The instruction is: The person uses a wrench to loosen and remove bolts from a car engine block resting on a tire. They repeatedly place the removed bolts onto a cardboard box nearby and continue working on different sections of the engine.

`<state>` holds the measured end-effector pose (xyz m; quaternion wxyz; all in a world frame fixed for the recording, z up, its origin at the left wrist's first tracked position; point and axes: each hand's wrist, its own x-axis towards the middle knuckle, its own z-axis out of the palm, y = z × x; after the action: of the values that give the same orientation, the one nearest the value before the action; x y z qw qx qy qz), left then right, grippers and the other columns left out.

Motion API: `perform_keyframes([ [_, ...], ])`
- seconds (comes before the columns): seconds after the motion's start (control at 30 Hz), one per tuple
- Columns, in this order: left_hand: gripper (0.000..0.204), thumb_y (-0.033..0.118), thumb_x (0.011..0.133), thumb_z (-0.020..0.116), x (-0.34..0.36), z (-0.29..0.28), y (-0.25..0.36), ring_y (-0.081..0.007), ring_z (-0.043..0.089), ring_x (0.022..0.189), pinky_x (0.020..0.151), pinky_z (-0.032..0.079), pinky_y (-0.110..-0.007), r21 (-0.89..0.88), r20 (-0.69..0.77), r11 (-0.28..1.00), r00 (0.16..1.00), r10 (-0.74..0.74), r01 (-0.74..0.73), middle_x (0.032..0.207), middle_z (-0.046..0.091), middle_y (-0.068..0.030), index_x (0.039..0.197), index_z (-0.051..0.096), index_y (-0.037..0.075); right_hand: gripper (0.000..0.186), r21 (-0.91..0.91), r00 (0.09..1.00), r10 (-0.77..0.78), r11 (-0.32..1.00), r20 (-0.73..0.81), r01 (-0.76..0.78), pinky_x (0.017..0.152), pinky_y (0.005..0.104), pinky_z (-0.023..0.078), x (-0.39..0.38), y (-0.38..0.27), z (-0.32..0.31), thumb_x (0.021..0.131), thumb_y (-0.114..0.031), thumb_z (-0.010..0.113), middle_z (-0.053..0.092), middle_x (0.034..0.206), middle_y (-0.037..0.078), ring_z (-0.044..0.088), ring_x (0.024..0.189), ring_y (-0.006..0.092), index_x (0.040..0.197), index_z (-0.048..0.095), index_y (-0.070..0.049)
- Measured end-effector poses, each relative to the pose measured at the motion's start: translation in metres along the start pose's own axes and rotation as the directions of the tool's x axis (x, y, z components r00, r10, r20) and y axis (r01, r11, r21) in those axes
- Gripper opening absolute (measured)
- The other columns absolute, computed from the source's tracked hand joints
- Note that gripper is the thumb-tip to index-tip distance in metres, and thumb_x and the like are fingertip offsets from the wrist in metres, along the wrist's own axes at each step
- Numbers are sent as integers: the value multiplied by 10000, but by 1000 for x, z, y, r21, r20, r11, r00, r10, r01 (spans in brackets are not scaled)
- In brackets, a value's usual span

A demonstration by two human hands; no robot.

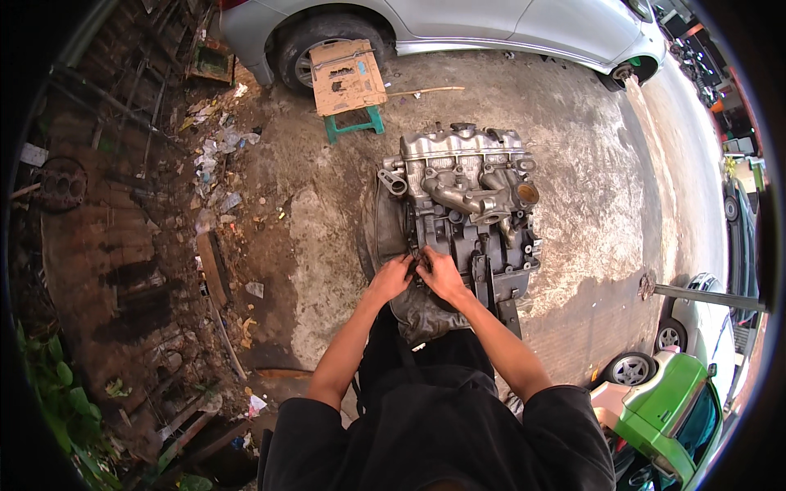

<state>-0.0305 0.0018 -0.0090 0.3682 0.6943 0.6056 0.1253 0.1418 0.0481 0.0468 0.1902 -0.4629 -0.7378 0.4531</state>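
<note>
A metal engine (458,188) sits on the ground in front of me, with a silver top cover, a curved manifold and a darker block below, resting by a dark crumpled sheet (381,221). My left hand (391,278) has its fingertips curled at the lower left side of the block. My right hand (439,274) is right beside it, fingers bent against the same spot. Whatever small part is between the fingertips is hidden.
Cardboard (344,78) lies on a green stool (354,123) beside a silver car (458,24). Debris (229,164) and stacked scrap (90,188) line the left side. At right are a metal post (708,296), a green vehicle (671,409) and other parked cars.
</note>
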Motion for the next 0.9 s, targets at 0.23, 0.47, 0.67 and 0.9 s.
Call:
perform_keyframes([
  [0.23, 446, 125, 857, 660, 2, 10, -1, -410, 636, 1008, 844, 542, -473, 67, 23, 998, 1000, -3, 1, 1105, 629, -233, 1261, 547, -27, 237, -21, 999, 50, 999, -17, -50, 731, 484, 492, -11, 1, 0, 815, -68, 665, 640, 843, 220, 633, 852, 437, 971, 514, 24],
  [0.47, 293, 187, 862, 655, 42, -23, -11, -431, 651, 899, 764, 529, -505, 87, 412, 996, 910, -32, -5, 902, 662, -262, 1003, 626, -68, 231, 20, 1000, 21, 1000, -20, -20, 710, 468, 492, 15, 13, 7, 812, -53, 663, 627, 825, 234, 620, 811, 440, 975, 527, 38],
  [0.67, 323, 179, 860, 635, 34, -20, 1, -408, 638, 1001, 839, 517, -497, 133, 386, 991, 922, -26, -28, 1023, 661, -253, 1091, 607, -45, 203, 32, 991, 43, 999, -127, -39, 670, 402, 491, -2, 13, 5, 812, -45, 657, 607, 769, 187, 610, 703, 357, 962, 545, 33],
  [0.9, 309, 97, 862, 593, -2, 7, 11, -344, 615, 1114, 947, 486, -475, 317, 82, 945, 995, 53, -76, 1107, 652, -190, 1144, 597, -31, 252, 83, 989, 98, 993, -112, -89, 684, 449, 486, -21, 8, 3, 803, -40, 688, 619, 814, 219, 619, 781, 422, 985, 528, 28],
])
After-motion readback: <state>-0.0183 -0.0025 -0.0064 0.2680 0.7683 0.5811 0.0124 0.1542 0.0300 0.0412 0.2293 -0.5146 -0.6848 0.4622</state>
